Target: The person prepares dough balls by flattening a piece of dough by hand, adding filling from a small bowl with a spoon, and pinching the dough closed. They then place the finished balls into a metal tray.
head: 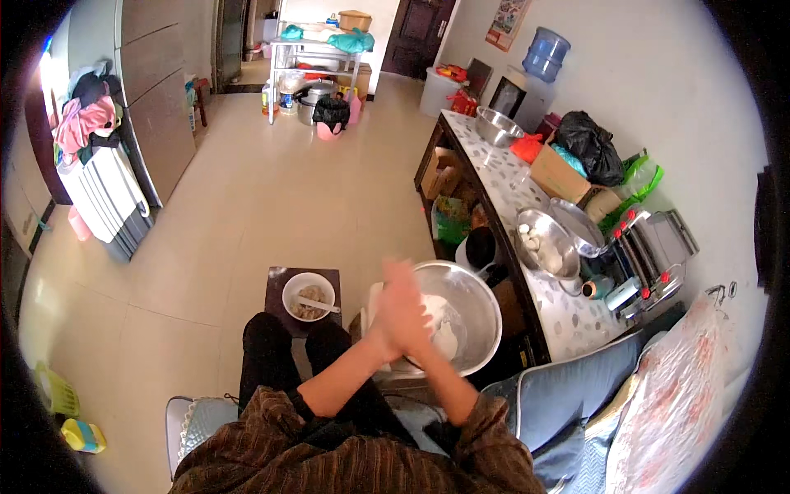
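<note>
My left hand point(386, 321) and my right hand point(408, 309) are pressed together palm to palm over the left rim of a large stainless steel basin point(487, 309); motion blurs them, and whether anything lies between the palms is hidden. White dough or flour point(445, 339) lies in the basin, partly behind my hands. Left of them, a white bowl point(287, 288) of minced filling point(307, 301) with a white spoon point(321, 304) stands on a small dark stool point(278, 278) before my knees. A pale board or tray edge shows beneath my hands.
On the right, a long speckled table point(549, 315) bears a metal bowl point(524, 219) with dough pieces, a round metal lid point(577, 225), a pasta machine point(648, 259), a cardboard box point(558, 173) and bags. A blue cushioned seat point(555, 383) is beside me. A metal rack point(315, 44) stands far ahead.
</note>
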`<state>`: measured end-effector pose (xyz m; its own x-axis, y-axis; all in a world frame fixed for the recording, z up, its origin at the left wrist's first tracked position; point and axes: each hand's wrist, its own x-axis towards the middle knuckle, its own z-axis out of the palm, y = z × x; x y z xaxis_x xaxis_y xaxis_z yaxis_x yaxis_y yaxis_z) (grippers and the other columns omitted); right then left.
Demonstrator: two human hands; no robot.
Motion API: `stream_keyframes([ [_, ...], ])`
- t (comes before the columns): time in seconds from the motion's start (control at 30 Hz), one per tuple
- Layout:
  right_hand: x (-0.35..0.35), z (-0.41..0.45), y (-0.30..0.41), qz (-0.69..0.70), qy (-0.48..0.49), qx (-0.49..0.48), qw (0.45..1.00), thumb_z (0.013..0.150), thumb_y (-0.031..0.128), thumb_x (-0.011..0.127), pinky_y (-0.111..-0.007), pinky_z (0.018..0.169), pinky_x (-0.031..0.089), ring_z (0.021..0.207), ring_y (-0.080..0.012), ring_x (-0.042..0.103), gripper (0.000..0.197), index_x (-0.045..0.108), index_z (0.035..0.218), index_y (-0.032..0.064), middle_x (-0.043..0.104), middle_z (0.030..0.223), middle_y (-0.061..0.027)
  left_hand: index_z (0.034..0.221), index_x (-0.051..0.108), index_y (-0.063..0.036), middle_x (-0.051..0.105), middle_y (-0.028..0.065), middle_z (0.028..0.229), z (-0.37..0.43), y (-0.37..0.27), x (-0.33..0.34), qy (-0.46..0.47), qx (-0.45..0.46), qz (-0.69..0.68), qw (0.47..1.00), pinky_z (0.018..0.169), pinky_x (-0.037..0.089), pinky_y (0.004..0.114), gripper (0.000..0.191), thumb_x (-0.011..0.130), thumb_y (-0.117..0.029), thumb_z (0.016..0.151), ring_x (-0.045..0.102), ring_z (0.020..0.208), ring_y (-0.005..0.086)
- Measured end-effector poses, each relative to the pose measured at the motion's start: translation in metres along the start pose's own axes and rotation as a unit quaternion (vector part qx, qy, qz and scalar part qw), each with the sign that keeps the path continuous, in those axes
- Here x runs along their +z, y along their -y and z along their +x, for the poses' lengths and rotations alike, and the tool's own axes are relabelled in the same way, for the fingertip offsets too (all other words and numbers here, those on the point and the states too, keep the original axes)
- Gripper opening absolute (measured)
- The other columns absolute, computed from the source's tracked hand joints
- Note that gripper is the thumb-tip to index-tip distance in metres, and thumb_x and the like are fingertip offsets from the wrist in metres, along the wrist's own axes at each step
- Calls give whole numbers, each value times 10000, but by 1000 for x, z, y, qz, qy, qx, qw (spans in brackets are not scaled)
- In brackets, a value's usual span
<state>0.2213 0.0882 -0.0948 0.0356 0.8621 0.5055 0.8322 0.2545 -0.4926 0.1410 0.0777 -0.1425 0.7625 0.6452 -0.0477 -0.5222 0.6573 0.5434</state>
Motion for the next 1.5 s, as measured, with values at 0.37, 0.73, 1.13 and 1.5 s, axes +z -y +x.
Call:
stream_keyframes([
  [0.37, 15, -17, 7, -23, 10, 16, 1000, 837, 229, 464, -478, 998, 212, 1157, -413, 344, 502, 346, 1281, 24, 372, 1267, -247, 1350, 244, -96, 262, 121, 1387, -24, -29, 21, -4, 33, 38, 999, 959, 239, 576, 863, 240, -729, 763, 265, 1245, 365],
  [0.73, -2, -13, 45, -46, 83, 18, 995, 792, 307, 535, -476, 999, 232, 1242, -377, 267, 650, 269, 1328, 54, 276, 1352, -233, 1362, 210, -206, 268, 117, 1384, -19, -14, 31, -87, -20, -133, 987, 970, 248, 564, 728, 274, -669, 804, 332, 1217, 338],
  [1.13, -5, 16, 20, 45, 37, 33, 998, 840, 274, 428, -443, 1038, 164, 1254, -370, 256, 544, 314, 1300, 8, 340, 1322, -206, 1324, 280, -91, 405, 109, 1297, -38, -40, 26, -119, 1, -199, 973, 1006, 246, 491, 662, 287, -568, 865, 379, 1190, 267],
  [1.5, -40, 2, 16, 653, 55, 325, 682, 930, 383, 318, -375, 1014, 262, 1228, -279, 340, 527, 346, 1266, -23, 373, 1310, -173, 1266, 279, 64, 367, 245, 1219, -52, -37, 39, -51, -75, -259, 961, 1028, 250, 469, 698, 218, -522, 892, 341, 1161, 417],
])
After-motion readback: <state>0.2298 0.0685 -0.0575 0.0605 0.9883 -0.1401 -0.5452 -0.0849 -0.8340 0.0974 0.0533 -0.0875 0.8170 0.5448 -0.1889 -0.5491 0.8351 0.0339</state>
